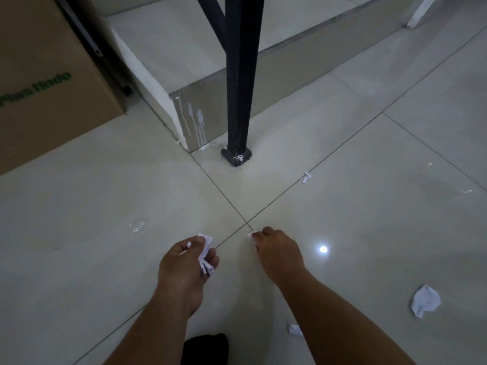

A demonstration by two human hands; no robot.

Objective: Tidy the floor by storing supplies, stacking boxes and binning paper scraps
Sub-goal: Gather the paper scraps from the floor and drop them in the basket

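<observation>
Left hand: fingers curled, gripping bunch of paper scraps. Right hand: fingertips pinching small scrap at the floor. Crumpled scrap lies near right.

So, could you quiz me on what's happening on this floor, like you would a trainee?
1. True or false: the left hand holds a bunch of paper scraps.
2. The right hand pinches a scrap off: A the tiled floor, B the cardboard box, C the step?
3. Fill in: the big crumpled paper lies to the person's ____ of the right hand.
Key: 1 true; 2 A; 3 right.
</observation>
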